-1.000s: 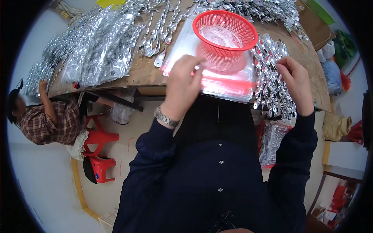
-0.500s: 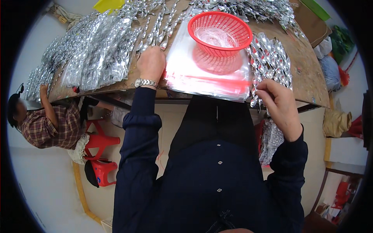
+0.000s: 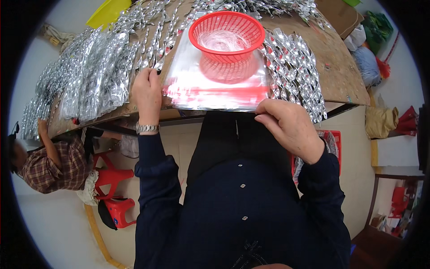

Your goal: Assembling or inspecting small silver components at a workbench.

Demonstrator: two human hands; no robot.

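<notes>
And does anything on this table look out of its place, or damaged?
Nothing looks clearly spilled or broken. Only the shiny silver twisted strips right of the round red plastic mesh basket look slightly askew: their lower ends overhang the front edge of the brown wooden table.

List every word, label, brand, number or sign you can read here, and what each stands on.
None can be read.
Stack of clear bags: reddish band near the front edge, washed out by glare; no letters can be made out.
Lower red stool: small blue mark, too small to read.
Items beyond the doorway at lower right: too small to tell whether they bear text.
</notes>
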